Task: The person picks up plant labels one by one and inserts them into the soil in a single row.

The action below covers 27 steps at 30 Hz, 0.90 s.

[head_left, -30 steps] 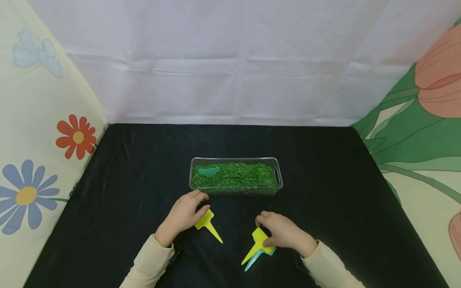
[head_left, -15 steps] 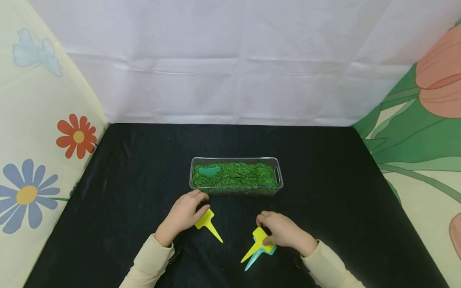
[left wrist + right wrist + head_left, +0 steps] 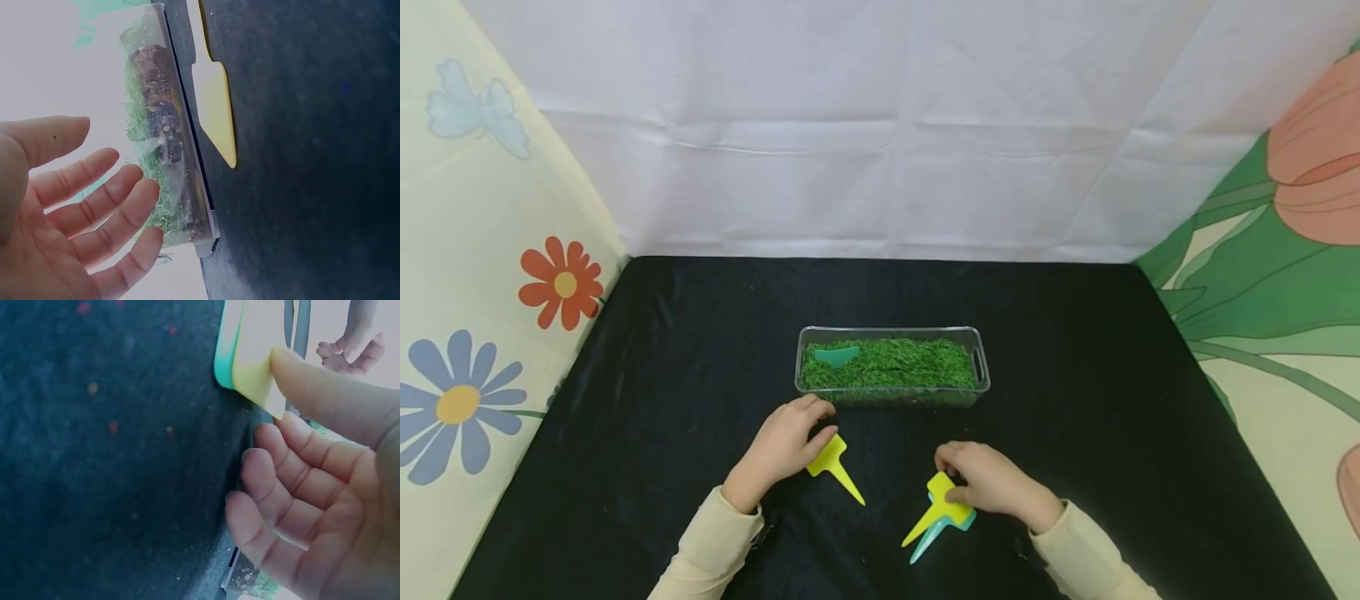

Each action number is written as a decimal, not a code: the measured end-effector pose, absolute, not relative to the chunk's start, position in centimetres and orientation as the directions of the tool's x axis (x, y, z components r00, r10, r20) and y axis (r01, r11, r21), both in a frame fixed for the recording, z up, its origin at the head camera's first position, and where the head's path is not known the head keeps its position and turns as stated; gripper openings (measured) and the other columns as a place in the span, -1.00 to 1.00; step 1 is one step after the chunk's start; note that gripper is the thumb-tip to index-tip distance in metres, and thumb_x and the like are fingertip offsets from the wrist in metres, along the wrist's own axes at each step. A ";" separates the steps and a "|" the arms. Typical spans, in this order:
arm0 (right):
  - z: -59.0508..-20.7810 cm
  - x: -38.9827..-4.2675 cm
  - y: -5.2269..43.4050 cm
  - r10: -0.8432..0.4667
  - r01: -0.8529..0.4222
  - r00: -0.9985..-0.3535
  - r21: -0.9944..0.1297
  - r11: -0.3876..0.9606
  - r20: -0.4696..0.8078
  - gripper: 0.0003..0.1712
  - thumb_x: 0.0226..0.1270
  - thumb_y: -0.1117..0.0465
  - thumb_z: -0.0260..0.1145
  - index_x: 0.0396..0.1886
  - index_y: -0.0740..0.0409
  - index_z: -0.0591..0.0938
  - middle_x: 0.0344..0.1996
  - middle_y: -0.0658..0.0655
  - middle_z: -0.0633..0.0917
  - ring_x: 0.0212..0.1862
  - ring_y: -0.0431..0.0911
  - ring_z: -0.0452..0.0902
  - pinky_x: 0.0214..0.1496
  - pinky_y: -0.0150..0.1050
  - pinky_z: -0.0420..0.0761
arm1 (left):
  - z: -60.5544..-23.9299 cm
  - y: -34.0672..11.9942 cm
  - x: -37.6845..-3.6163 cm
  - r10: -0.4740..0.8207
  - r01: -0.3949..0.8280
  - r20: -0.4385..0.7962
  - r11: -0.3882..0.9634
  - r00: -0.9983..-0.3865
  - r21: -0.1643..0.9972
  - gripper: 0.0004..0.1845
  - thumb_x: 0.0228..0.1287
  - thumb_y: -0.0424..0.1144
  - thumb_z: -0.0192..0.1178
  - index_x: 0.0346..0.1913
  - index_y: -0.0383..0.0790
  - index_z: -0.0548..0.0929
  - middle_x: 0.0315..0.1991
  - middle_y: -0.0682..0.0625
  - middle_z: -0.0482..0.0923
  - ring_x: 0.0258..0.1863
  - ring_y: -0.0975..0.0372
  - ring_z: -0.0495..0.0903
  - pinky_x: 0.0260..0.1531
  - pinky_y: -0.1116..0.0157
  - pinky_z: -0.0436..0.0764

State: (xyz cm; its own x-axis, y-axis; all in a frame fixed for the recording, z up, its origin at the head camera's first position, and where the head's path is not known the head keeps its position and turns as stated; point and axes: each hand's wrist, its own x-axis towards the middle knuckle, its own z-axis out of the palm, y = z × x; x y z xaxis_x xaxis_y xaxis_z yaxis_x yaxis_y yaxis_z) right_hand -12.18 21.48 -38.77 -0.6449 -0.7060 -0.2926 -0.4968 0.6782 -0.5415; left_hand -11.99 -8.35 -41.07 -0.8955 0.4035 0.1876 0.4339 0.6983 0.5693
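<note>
My left hand, its fingers loosely bent, hovers over a yellow plant label lying on the black cloth. In the left wrist view a gap shows between those fingers and the yellow label. Over on the right, my right hand pinches a second yellow plant label by its broad end, thumb on top. Beneath it lies a teal plant label, its pointed stem showing. The right wrist view has the thumb against the yellow label, with the index fingertip at its corner.
Beyond the hands stands a clear plastic box filled with green grass. A teal label sticks up from the grass at the left. Black cloth covers the table; a white sheet hangs behind.
</note>
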 end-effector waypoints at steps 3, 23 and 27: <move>-38.7 -12.2 21.6 -0.713 -0.485 -0.648 -0.577 0.657 -0.267 -0.74 0.00 0.32 0.40 -0.47 0.05 0.44 -0.61 -0.10 0.36 -0.56 -0.29 0.23 -0.51 -0.41 0.32 | -41.1 -8.3 -12.0 0.403 0.433 0.188 0.698 -0.896 0.570 -0.81 0.14 -0.25 0.24 -0.20 -0.25 0.63 -0.33 0.00 0.56 -0.41 0.21 0.54 -0.40 0.29 0.55; -38.8 -13.1 21.9 -0.755 -0.394 -0.643 -0.790 0.470 -0.129 -0.88 0.17 0.38 0.25 -0.46 0.12 0.51 -0.64 -0.17 0.46 -0.62 -0.38 0.27 -0.60 -0.44 0.40 | -40.9 -8.4 -12.0 0.402 0.434 0.192 0.689 -0.895 0.581 -0.81 0.13 -0.26 0.24 -0.20 -0.27 0.63 -0.32 -0.01 0.56 -0.41 0.20 0.55 -0.38 0.29 0.55; -38.7 -13.2 22.1 -0.770 -0.397 -0.634 -0.821 0.411 -0.078 -0.91 0.23 0.27 0.24 -0.44 0.15 0.51 -0.64 -0.16 0.46 -0.61 -0.38 0.27 -0.59 -0.43 0.40 | -40.8 -8.4 -12.0 0.406 0.438 0.195 0.683 -0.893 0.585 -0.81 0.15 -0.26 0.23 -0.19 -0.26 0.63 -0.32 -0.01 0.57 -0.40 0.20 0.55 -0.38 0.28 0.55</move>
